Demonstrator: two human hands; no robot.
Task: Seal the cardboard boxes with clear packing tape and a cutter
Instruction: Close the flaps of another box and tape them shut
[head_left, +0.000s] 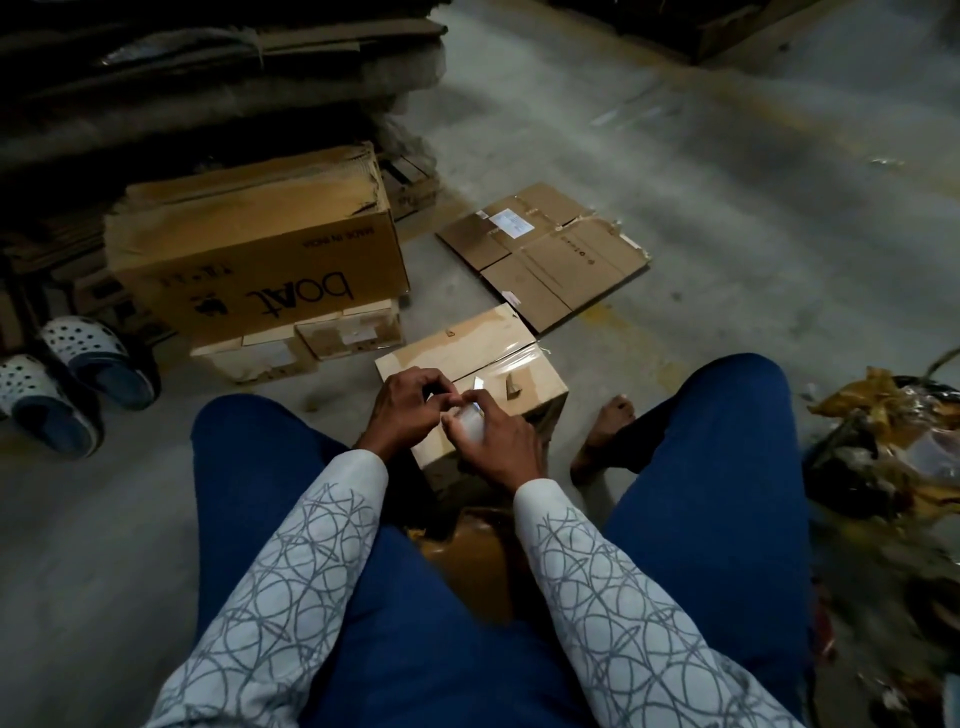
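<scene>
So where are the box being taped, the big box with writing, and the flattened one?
small box (530, 376): head view, on its taped top face, right of the hands.
big printed box (260, 270): head view, on its lettered side.
flattened box (550, 260): head view, on the middle of its panels, flat on the floor.

small box (470, 364): on floor between knees, clear tape across top seam
left hand (408, 410): pinching at seam
right hand (493, 441): closed round pale cutter (470, 421)
flattened carton (545, 254): lies beyond
"boat" box (254, 249): far left
</scene>
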